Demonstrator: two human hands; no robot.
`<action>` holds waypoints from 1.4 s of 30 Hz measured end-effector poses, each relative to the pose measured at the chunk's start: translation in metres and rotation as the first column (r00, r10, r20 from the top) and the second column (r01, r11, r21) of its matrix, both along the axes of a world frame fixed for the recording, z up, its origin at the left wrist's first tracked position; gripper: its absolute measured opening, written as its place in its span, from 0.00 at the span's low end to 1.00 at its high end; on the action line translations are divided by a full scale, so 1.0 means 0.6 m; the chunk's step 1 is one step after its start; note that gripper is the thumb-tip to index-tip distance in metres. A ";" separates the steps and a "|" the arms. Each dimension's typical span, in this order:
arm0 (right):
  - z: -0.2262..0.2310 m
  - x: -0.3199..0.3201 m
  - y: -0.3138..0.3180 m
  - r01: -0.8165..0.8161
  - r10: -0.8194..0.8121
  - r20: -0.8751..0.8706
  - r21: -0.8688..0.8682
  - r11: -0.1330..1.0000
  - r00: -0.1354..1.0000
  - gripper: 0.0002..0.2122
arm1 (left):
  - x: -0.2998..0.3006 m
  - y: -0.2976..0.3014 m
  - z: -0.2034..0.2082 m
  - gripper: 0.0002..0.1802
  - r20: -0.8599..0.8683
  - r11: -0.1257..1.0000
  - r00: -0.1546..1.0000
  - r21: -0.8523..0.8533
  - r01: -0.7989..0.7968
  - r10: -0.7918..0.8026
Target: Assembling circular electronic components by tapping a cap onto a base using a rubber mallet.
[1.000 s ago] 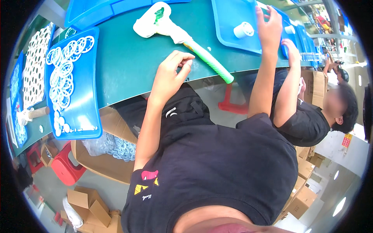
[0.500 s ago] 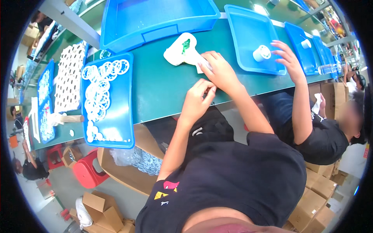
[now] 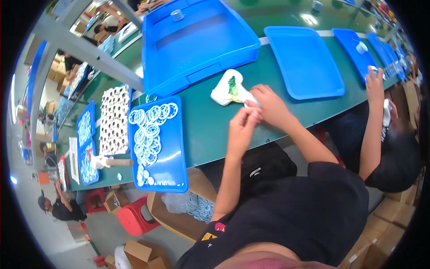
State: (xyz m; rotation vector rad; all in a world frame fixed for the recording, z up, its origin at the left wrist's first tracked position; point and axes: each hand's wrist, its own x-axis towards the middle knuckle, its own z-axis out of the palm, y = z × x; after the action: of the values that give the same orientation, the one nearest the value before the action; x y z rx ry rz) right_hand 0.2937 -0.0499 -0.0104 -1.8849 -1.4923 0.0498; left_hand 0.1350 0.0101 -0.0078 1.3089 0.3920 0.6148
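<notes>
A white cloth-like bundle with a green patch lies on the green table in front of me. My right hand is closed over the bundle's narrow end, palm down. Just nearer and to the left, my left hand is pinched, its fingertips meeting those of my right hand. What lies between the left fingertips is too small or hidden to make out. To the left, a blue tray holds many overlapping white rings and several small white discs near its front.
A deep blue bin stands beyond, with a small white cylindrical part inside. A shallow blue tray lies to the right. Further left are a white perforated tray and a wooden-handled mallet. A co-worker's hand is at right.
My view has shifted, so the table sits lower and further right. The white cylindrical part has left the right tray, and the co-worker's hand has moved away rightward. My left fingertips now pinch near my right hand.
</notes>
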 end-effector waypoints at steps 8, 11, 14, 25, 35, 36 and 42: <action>0.020 0.118 -0.032 -0.327 0.162 -0.810 -0.039 0.944 0.564 0.19 | 0.185 0.204 0.228 0.13 0.129 0.911 0.942 0.242 -0.333 0.310; 0.006 0.093 -0.029 -0.302 0.167 -0.644 -0.105 0.948 0.746 0.22 | 0.245 0.336 0.208 0.15 -0.018 0.742 0.918 0.595 -0.308 0.396; 0.006 0.074 -0.043 -0.270 0.241 -0.404 -0.017 0.963 0.883 0.25 | 0.299 0.479 0.168 0.18 -0.073 0.399 0.884 0.907 -0.134 0.462; -0.021 0.055 -0.056 -0.258 0.290 -0.465 0.131 0.957 0.837 0.25 | 0.393 0.992 0.004 0.39 -0.069 0.027 0.850 0.998 0.064 0.523; -0.013 0.053 -0.056 -0.204 0.201 -0.532 0.054 0.977 0.822 0.26 | 0.476 1.074 -0.087 0.29 -0.099 0.190 0.603 0.978 -0.090 0.792; -0.011 0.051 -0.056 -0.185 0.179 -0.550 0.045 0.982 0.816 0.26 | 0.484 1.073 -0.087 0.29 -0.123 0.228 0.625 0.969 -0.092 0.771; -0.004 0.050 -0.064 -0.179 0.179 -0.581 0.057 0.982 0.794 0.25 | 0.468 1.029 -0.056 0.28 -0.080 0.120 0.663 0.993 -0.015 0.745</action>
State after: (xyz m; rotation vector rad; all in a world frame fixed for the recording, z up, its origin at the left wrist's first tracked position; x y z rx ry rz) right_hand 0.3234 -0.0882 -0.0129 -1.5178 -1.2175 0.6641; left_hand 0.4155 0.6274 -0.0414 2.7564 1.0618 1.0033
